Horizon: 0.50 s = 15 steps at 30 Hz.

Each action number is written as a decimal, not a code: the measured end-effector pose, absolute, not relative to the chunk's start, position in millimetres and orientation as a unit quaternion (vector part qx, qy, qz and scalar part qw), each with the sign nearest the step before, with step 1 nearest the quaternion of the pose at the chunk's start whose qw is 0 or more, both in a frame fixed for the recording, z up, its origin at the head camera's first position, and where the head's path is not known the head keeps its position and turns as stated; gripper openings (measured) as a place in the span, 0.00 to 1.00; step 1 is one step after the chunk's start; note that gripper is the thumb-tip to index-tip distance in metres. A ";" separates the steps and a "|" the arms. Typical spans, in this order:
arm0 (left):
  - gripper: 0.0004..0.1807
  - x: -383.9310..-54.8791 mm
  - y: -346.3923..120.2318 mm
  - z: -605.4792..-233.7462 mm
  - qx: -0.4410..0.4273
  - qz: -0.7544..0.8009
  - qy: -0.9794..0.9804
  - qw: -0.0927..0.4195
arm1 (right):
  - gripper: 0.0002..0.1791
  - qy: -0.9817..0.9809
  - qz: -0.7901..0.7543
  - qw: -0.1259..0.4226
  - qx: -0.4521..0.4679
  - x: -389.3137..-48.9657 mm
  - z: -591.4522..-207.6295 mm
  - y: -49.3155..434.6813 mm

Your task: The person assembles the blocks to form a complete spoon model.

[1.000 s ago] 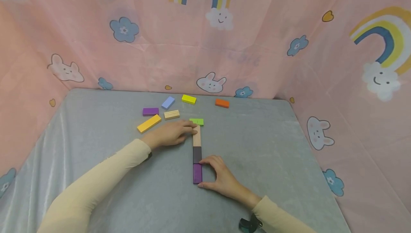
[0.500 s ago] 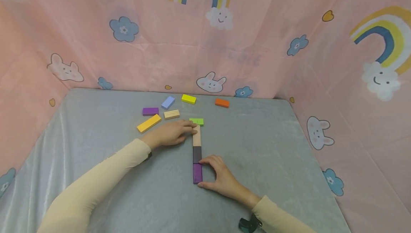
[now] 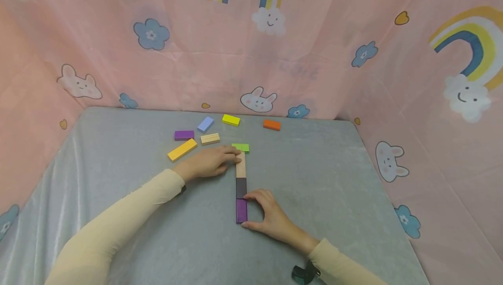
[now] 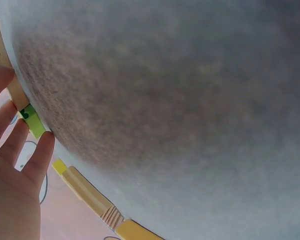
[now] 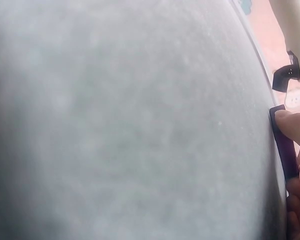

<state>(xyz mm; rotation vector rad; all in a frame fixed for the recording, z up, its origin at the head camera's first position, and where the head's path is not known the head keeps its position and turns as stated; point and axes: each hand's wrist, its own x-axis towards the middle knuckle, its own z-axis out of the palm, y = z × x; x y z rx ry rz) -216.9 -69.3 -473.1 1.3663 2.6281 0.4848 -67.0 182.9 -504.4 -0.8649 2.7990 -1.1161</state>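
A straight row of flat blocks runs toward me: a green block (image 3: 244,148) crosswise at the far end, then a natural wood block (image 3: 241,169), a dark grey block (image 3: 241,188) and a purple block (image 3: 241,211). My left hand (image 3: 208,162) reaches in from the left, its fingertips touching the wood block close to the green one. In the left wrist view the fingers are mostly straight. With thumb and forefinger at its two ends, my right hand (image 3: 277,221) pinches the purple block, also seen in the right wrist view.
Left of the row's far end lie a second purple block (image 3: 184,135), an orange-yellow block (image 3: 182,150), a light blue block (image 3: 205,124), a ridged wood block (image 3: 210,139) and a yellow block (image 3: 231,120). An orange block (image 3: 272,125) lies back right. A pink curtain (image 3: 188,71) borders the grey-covered table (image 3: 322,180).
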 end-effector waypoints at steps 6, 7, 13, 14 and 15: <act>0.24 -217.2 -69.2 -472.4 0.453 0.160 0.874 0.076 | 0.35 0.894 -0.354 0.010 -0.273 -67.4 -504.4 182.8; 0.24 -217.5 -69.2 -472.6 0.453 0.160 0.874 0.075 | 0.35 0.894 -0.354 0.010 -0.273 -67.4 -504.1 182.7; 0.24 -218.1 -68.8 -473.5 0.452 0.155 0.875 0.072 | 0.36 0.897 -0.349 0.013 -0.273 -67.9 -502.4 182.6; 0.24 -217.7 -68.9 -473.2 0.452 0.154 0.876 0.072 | 0.36 0.897 -0.347 0.015 -0.273 -68.0 -502.1 182.7; 0.24 -217.2 -68.9 -472.8 0.453 0.154 0.875 0.070 | 0.36 0.897 -0.346 0.017 -0.273 -68.1 -501.6 182.7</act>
